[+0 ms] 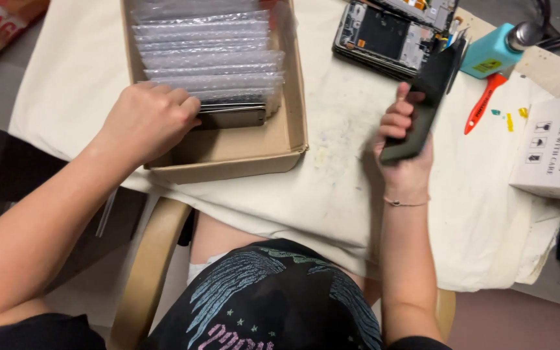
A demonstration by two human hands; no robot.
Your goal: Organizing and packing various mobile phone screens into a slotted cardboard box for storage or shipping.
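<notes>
- Phone screen panels in bubble-wrap sleeves (pixel 209 55) stand in a row inside an open cardboard box (pixel 293 123) at the upper middle of the frame, on a worktop (pixel 332 194) covered with a stained pale cloth.
- Frontmost in the row, nearest the person, is a dark panel (pixel 231 116) with no sleeve on it, lying just below the wrapped ones.
- Left hand (pixel 147 120) reaches into the box; its fingers are curled over the left end of that bare panel and seem to pinch it, though how firm the hold is cannot be told from here.
- Right hand (pixel 403 146), right of centre, is closed around a dark phone-shaped slab (pixel 422 110) held tilted above the cloth, with the thumb on its near face.
- Judged from this, the step in hand is the sorting of panels at the box: one piece is held on the right while the left works at the front of the row.
- A next move would need the left fingers to get under the panel's edge and lift it straight, clear of the box wall and the sleeves behind it.
- An opened phone chassis (pixel 384 35), a teal bottle (pixel 494 48), an orange pry tool (pixel 481 104) and a white carton (pixel 555 149) lie toward the upper right.
</notes>
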